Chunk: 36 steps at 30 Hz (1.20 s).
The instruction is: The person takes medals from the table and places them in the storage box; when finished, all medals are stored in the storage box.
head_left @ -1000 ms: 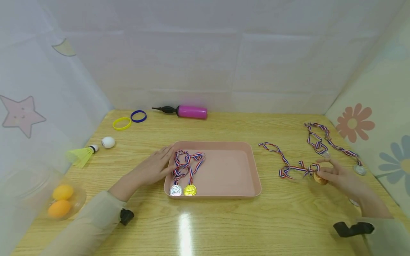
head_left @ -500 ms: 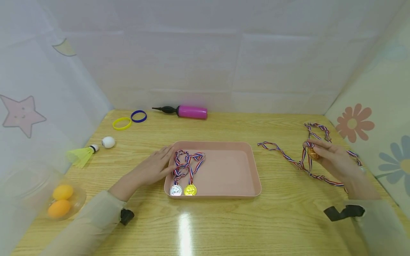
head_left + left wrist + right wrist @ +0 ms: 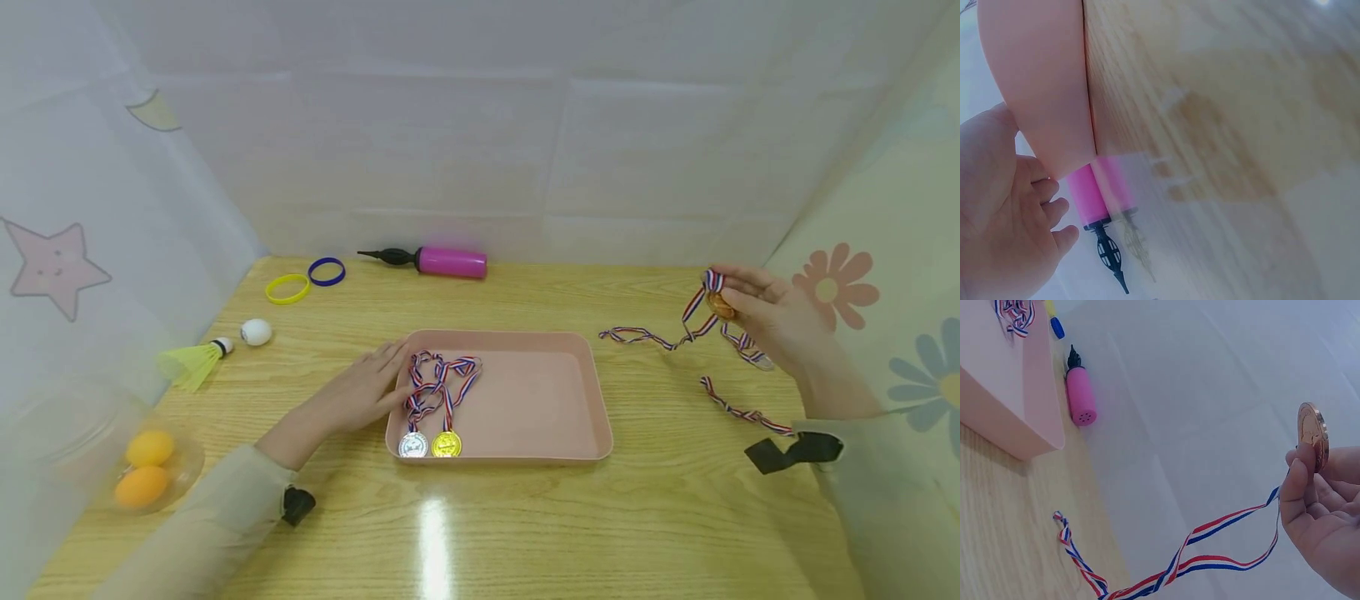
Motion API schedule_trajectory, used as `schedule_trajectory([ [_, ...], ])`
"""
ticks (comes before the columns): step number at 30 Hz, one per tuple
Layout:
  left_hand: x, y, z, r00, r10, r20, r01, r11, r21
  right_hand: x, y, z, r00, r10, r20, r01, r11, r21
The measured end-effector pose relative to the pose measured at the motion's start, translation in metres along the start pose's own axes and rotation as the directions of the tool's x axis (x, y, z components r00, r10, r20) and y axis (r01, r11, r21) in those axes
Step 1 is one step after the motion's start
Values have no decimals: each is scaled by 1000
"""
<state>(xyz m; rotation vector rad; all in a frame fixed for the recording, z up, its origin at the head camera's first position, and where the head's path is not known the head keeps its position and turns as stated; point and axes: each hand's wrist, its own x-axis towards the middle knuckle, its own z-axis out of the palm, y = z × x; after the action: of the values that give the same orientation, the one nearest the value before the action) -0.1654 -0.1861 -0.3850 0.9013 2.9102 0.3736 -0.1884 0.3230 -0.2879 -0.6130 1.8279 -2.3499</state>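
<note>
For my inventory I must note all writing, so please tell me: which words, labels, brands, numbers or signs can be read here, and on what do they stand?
No text can be read in any view.
Silver medal: markings too small to read.
Gold medal: markings too small to read.
Bronze medal: markings seen at a slant, unreadable.
Pink pump: no lettering visible.

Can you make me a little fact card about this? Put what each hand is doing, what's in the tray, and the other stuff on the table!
Right hand: pinching a bronze-coloured medal on a striped ribbon
Left hand: holding the left side of the pink tray
In tray: silver medal, gold medal
Table's back: pink pump, blue band, yellow band
Table's left: white ball, yellow shuttlecock, two orange balls in a clear container
</note>
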Motion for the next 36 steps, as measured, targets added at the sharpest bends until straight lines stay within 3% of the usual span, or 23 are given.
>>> schedule_trajectory([
  [4, 1, -1, 0, 1000, 0, 0, 0, 1000, 2, 9, -14, 13, 999, -16, -52, 10, 994, -113],
  [10, 1, -1, 1, 1000, 6, -2, -6, 1000, 6, 19, -32, 36, 998, -35, -60, 21, 975, -219],
  [16, 1, -3, 3, 1000, 26, -18, -25, 999, 24, 25, -47, 66, 994, -106, -28, 88, 921, -379],
  [28, 1, -3, 1, 1000, 13, -11, -13, 1000, 16, 33, -76, 123, 966, -249, 63, 257, 922, -290],
  [36, 0, -1, -1, 1000, 6, -3, -6, 1000, 15, 45, -75, 155, 956, -245, 161, 286, 900, -328],
])
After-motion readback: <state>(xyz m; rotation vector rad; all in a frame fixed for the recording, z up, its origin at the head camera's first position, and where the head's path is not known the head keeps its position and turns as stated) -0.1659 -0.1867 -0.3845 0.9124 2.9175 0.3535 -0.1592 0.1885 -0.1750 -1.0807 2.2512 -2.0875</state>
